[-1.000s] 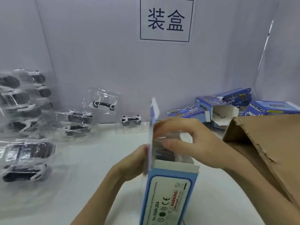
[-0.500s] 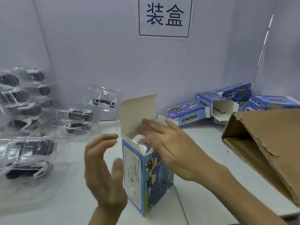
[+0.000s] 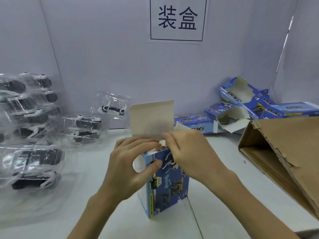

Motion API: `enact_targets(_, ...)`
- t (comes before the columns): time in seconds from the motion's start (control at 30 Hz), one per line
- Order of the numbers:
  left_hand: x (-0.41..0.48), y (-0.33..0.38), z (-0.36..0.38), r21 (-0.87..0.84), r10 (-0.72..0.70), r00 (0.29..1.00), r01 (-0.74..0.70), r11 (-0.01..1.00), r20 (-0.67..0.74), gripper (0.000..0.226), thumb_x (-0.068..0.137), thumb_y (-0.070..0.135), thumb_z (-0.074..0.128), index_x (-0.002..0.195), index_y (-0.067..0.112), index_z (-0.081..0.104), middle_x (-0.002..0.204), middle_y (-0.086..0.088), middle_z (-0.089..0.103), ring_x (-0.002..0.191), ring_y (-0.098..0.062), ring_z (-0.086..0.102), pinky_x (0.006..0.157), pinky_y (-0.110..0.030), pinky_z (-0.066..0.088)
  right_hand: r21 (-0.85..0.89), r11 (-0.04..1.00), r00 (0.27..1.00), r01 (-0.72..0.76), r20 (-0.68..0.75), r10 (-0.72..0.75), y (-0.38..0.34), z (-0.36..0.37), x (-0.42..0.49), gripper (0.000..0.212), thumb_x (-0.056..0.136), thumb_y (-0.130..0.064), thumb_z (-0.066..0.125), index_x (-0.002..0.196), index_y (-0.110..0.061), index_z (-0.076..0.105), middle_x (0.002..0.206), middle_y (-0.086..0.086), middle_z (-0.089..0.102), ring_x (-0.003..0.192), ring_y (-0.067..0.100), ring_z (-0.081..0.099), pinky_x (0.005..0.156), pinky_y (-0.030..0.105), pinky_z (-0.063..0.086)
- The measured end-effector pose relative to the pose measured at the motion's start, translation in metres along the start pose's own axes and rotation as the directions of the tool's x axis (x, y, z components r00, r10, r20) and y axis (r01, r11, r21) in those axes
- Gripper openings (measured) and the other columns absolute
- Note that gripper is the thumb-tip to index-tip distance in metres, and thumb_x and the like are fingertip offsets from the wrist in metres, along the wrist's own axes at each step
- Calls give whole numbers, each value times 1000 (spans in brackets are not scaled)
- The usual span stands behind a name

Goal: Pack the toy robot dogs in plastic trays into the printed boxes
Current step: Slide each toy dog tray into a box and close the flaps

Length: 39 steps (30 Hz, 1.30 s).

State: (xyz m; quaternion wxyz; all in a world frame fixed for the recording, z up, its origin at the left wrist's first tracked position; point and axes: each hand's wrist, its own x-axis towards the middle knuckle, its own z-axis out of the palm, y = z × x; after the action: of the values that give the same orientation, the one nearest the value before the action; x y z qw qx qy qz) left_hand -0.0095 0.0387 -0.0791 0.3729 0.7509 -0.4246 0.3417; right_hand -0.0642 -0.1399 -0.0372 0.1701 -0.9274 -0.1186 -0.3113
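- My left hand [image 3: 131, 163] is back, fingers gripping the printed box [image 3: 165, 187] near its top.
- Right hand [image 3: 191, 154] fingers curl at its mouth; grip unclear.
- Light, thin card: hold the edges.

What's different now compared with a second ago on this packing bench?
The printed box was tipped with its end toward the camera; it now stands upright on the table, lid flap raised. The left hand let go for a moment, then gripped the box's upper side again. The right hand stayed at the open top. The trays of toy dogs, spare boxes and brown carton have not moved.
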Motion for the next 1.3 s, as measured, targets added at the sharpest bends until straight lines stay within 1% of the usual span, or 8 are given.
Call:
enact_targets(0.17, 5, 1, -9, -5, -40, 996, 41, 999, 83, 29, 78, 36, 77, 106, 27, 78, 112, 20, 72, 112, 1, 61, 96, -34, 49, -23, 989, 892, -148, -435, 123, 13, 6, 3, 61, 76, -6, 69, 132, -27, 57, 132, -5, 52, 120, 16, 49, 95, 30, 37)
enact_targets(0.3, 3, 4, -9, -21, -74, 992, 76, 997, 98, 31, 79, 39, 74, 105, 23, 79, 110, 16, 74, 111, -3, 64, 95, -32, 51, 670, 639, 819, -379, -78, 568, 29, 10, 2, 37, 82, -10, 71, 114, -26, 62, 114, -10, 63, 102, 10, 60, 69, 12, 45)
enact_targets(0.4, 4, 2, -8, -105, -119, 987, 130, 986, 111, 31, 77, 39, 73, 103, 23, 79, 109, 18, 74, 113, -2, 64, 95, -28, 52, 750, 585, 821, -308, -101, 562, 32, 19, -4, 19, 81, -14, 67, 96, -27, 71, 88, -12, 71, 87, 12, 66, 65, 21, 50)
enact_targets(0.6, 9, -7, -8, -301, -134, 973, 187, 935, 189, 33, 77, 42, 71, 103, 22, 77, 111, 19, 74, 121, -5, 61, 97, -23, 49, 554, 818, 791, -154, -427, 438, 23, 29, -12, 13, 83, -19, 55, 83, -26, 66, 86, -19, 67, 86, 4, 63, 58, 13, 46)
enact_targets(0.8, 13, -14, -7, -443, -173, 959, 259, 858, 224, 33, 73, 42, 69, 99, 24, 76, 110, 15, 75, 122, -9, 59, 89, -16, 51, 386, 914, 936, -122, -261, 235, 33, 28, -20, 28, 97, -41, 39, 100, -24, 61, 102, -15, 62, 100, 7, 59, 74, 16, 46)
enact_targets(1.0, 12, -18, -4, -489, -173, 959, 266, 831, 226, 28, 73, 40, 69, 94, 25, 79, 110, 12, 75, 122, -13, 59, 83, -18, 54, 605, 768, 915, -207, -157, 371, 34, 23, -9, 12, 99, -20, 58, 89, -25, 64, 108, -13, 59, 103, 2, 59, 70, 16, 50)
enact_targets(1.13, 12, -21, -3, -486, -165, 957, 265, 833, 240, 28, 74, 42, 67, 94, 25, 79, 110, 12, 75, 124, -11, 58, 81, -17, 55, 837, 470, 871, -280, 15, 491, 38, 19, 1, 53, 91, 2, 61, 124, -36, 46, 133, -15, 50, 112, -2, 56, 61, 15, 53)
enact_targets(1.3, 23, -21, -14, -367, -190, 928, 306, 878, 319, 24, 79, 24, 66, 101, 29, 74, 116, 8, 74, 128, -8, 54, 93, -27, 52, 868, 462, 961, -184, 60, 272, 43, 18, 10, 66, 86, 14, 53, 132, -34, 48, 125, -6, 64, 116, 11, 60, 92, 32, 53)
